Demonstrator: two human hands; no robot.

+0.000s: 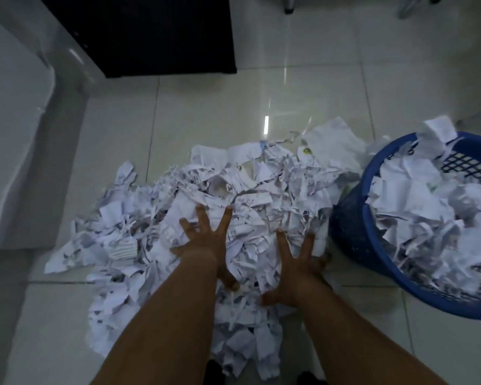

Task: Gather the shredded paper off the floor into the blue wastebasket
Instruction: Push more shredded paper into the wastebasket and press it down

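Two bare hands are down on the shredded paper [233, 187], both splayed.

Left hand [203, 243]: fingers straight and spread wide, palm flat on the heap near its middle. It grasps nothing.

Right hand [297, 270]: just right of the left hand and a little nearer. Fingers spread the same way, thumb out to the left, palm pressed on the scraps. Nothing is pinched or held. The hands are apart, with paper showing between them.

Shredded paper: a broad loose heap of white strips and torn sheets on the pale tiled floor [206, 107]. It runs from between the forearms to the far side and spreads widest to the left. Its right edge lies against the basket wall.

Blue wastebasket [350, 234]: right of the heap, mesh-sided. Cannot tell whether it stands upright or leans. The paper inside [417, 207] is piled to the rim, with some poking above it at the far side.

Far left: a black cabinet [156, 31] on the floor. Far right: metal chair legs [289, 5].
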